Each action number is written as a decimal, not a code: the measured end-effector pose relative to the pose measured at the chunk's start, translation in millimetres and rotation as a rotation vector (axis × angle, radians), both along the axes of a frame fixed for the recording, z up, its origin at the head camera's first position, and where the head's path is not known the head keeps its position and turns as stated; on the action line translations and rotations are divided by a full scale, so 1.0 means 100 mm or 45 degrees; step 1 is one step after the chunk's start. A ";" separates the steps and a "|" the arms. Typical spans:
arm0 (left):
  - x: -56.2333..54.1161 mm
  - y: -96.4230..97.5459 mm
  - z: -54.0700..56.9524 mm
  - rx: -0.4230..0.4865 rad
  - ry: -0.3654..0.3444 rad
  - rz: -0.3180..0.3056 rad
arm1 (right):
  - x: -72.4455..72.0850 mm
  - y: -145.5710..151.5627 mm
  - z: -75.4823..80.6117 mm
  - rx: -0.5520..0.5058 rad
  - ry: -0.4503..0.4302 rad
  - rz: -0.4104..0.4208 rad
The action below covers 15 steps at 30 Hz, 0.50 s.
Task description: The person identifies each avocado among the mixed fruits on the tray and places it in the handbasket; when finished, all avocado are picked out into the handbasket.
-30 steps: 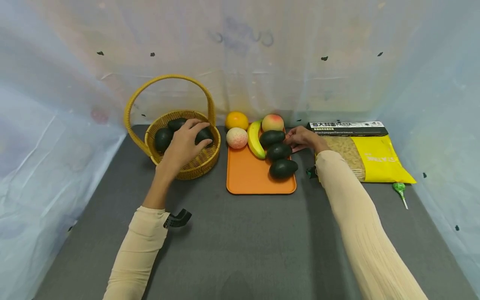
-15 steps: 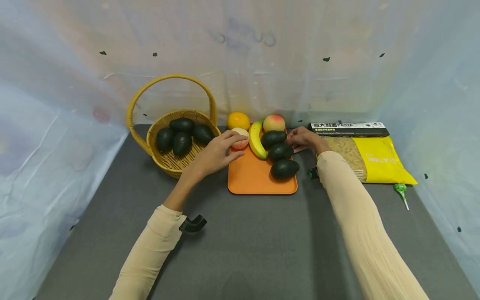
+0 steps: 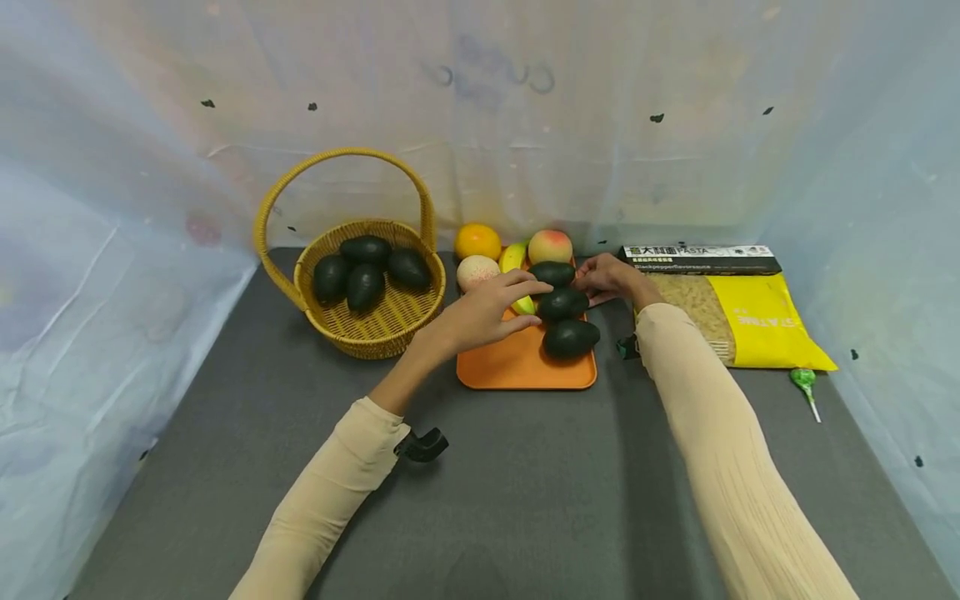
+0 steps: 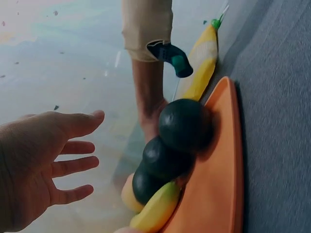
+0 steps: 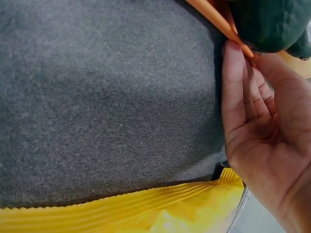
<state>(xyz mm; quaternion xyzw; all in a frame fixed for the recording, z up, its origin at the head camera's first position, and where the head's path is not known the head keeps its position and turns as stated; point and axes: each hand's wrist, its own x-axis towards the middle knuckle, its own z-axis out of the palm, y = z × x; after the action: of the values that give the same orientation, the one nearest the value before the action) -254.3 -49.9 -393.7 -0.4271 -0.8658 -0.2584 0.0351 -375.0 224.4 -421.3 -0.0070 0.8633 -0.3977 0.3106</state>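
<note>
My left hand (image 3: pixel 491 310) is over the orange tray (image 3: pixel 510 373), its fingers spread and nothing held. Its fingertips reach the middle of three dark green avocados (image 3: pixel 562 305) lined up along the tray's right side. Partly covered by this hand is a banana (image 3: pixel 513 257); a pale peach (image 3: pixel 476 272) lies behind it. At the tray's right edge my right hand (image 3: pixel 606 278) pinches the rim between thumb and fingers, as the right wrist view shows beside an avocado (image 5: pixel 272 24).
A yellow wicker basket (image 3: pixel 367 340) with a tall handle stands left, holding several avocados (image 3: pixel 365 287). An orange (image 3: pixel 478 241) and a reddish peach (image 3: pixel 551 247) sit at the back. Right are a black pasta box (image 3: pixel 701 260), a yellow pasta bag (image 3: pixel 761 321) and a green lollipop (image 3: pixel 803 379).
My left hand has left an avocado in the basket and moved right, past the pale peach, to the avocados on the tray. My right hand stays at the tray's edge.
</note>
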 end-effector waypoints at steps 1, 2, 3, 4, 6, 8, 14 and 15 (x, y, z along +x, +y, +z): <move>-0.01 0.03 -0.01 -0.001 -0.002 -0.010 | -0.01 0.00 -0.02 0.004 0.005 -0.004; -0.01 0.06 -0.02 0.003 -0.005 -0.022 | -0.02 0.01 -0.04 0.005 0.011 -0.015; -0.02 0.09 -0.03 0.004 -0.008 -0.032 | -0.03 0.02 -0.06 0.009 0.022 -0.019; -0.03 0.12 -0.05 0.004 -0.012 -0.042 | -0.04 0.03 -0.08 0.009 0.030 -0.023; -0.03 0.16 -0.08 0.007 -0.031 -0.069 | -0.06 0.03 -0.13 0.010 0.041 -0.029; -0.03 0.19 -0.12 -0.002 -0.054 -0.093 | -0.08 0.05 -0.17 0.007 0.050 -0.028; -0.05 0.28 -0.23 -0.052 -0.109 -0.137 | -0.11 0.08 -0.24 0.010 0.082 -0.027; -0.05 0.30 -0.25 -0.069 -0.114 -0.139 | -0.10 0.07 -0.24 0.008 0.083 -0.027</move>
<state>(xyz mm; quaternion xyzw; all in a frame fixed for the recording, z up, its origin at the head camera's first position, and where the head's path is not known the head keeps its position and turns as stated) -259.0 -20.0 -418.3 -0.4623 -0.8486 -0.2554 -0.0294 -385.5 231.8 -445.0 -0.0100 0.8742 -0.3979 0.2782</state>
